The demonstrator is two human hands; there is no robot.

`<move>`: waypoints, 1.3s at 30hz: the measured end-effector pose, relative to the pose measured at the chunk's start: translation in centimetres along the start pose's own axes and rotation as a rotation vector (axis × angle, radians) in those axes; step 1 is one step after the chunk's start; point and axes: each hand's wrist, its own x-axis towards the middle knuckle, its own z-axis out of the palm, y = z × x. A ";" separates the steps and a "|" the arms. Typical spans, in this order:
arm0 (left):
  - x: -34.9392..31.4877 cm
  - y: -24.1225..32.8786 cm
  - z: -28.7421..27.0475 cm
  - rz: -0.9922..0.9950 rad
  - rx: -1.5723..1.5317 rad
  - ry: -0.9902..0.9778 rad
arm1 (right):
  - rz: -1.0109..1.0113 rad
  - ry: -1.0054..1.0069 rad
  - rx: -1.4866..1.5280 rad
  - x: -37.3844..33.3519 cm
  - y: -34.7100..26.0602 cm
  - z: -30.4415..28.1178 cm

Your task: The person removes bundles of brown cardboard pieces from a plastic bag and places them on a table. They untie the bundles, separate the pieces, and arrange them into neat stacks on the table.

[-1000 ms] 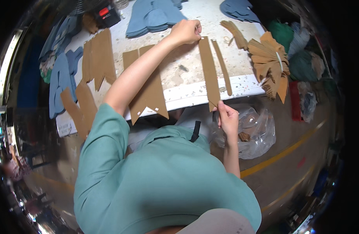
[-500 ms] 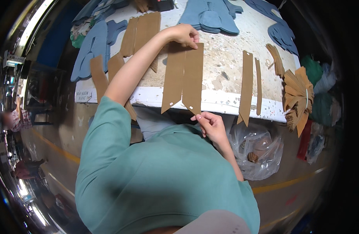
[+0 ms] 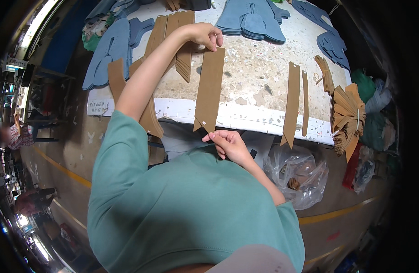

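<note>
My left hand [image 3: 205, 35] reaches across to the far end of a brown leather strip [image 3: 210, 86], with its fingers closed on the top edge. At the near end, my right hand [image 3: 228, 146] pinches the pointed tip, which hangs over the table's front edge. Two points show at this end, one beside the other, as of two strips laid over each other. To the right lie a similar brown strip [image 3: 291, 102] with a forked end and a thin narrow strip [image 3: 305, 104]. Brown strips [image 3: 184, 59] in a stack lie left of my hand, partly behind my forearm.
The speckled table [image 3: 250, 82] has a white front edge. Blue leather pieces [image 3: 252, 20] are stacked at the back, more blue pieces [image 3: 111, 52] at left. A tied bundle of brown pieces [image 3: 350, 120] overhangs the right corner. A clear plastic bag [image 3: 300, 177] hangs below.
The two brown strips that lay side by side now overlap as one width. Both my hands have moved left with them, the right one still at the near tip.
</note>
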 end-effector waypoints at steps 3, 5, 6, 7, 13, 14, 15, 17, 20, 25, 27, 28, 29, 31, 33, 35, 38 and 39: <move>0.0 0.1 0.2 -0.010 0.014 0.032 | -0.003 0.002 -0.049 0.3 0.3 -0.1; -0.2 0.2 0.3 -0.020 0.056 0.089 | -0.008 0.004 -0.016 0.7 0.4 -0.1; -0.3 0.2 0.5 -0.028 0.096 0.130 | 0.006 0.021 -0.013 0.9 0.4 0.0; -0.5 0.1 0.5 -0.015 0.130 0.166 | 0.029 -0.006 0.050 1.2 0.5 0.2; -0.8 -1.2 0.6 -0.004 0.107 0.074 | 0.181 -0.108 0.399 2.6 0.5 0.9; -0.7 -1.2 0.7 -0.040 0.121 0.044 | 0.168 -0.103 0.403 2.5 0.5 0.9; -0.7 -1.2 0.6 -0.008 0.121 0.017 | 0.160 -0.114 0.423 2.3 0.4 0.9; -0.2 -0.6 0.8 0.019 0.003 0.043 | 0.053 -0.076 0.364 1.7 0.1 0.7; 2.1 1.7 1.0 0.138 -0.136 0.128 | -0.037 0.001 0.316 -0.5 -0.6 -1.0; 9.0 8.8 2.2 0.223 -0.161 0.264 | -0.313 0.443 0.230 -6.4 -2.1 -5.4; 12.1 12.5 3.5 0.278 -0.112 0.386 | -0.418 0.651 0.132 -8.9 -2.6 -7.8; 13.4 14.2 4.2 0.273 -0.122 0.385 | -0.434 0.732 0.131 -10.2 -2.7 -9.1; 14.6 15.7 5.0 0.268 -0.132 0.384 | -0.488 0.785 0.139 -11.5 -2.8 -10.3; 16.5 18.0 6.6 0.244 -0.165 0.253 | -0.419 0.884 0.156 -14.1 -2.5 -12.3; 18.0 19.6 8.3 0.221 -0.077 0.148 | -0.405 0.943 0.162 -16.3 -1.6 -13.4; 19.2 20.6 10.1 0.189 -0.037 0.139 | -0.391 1.050 0.192 -17.5 -0.6 -14.3; 20.9 21.6 11.7 0.153 0.007 0.201 | -0.385 1.061 0.156 -17.9 0.4 -15.4; 21.5 21.9 12.1 0.142 -0.024 0.230 | -0.371 1.072 0.147 -17.7 0.5 -15.8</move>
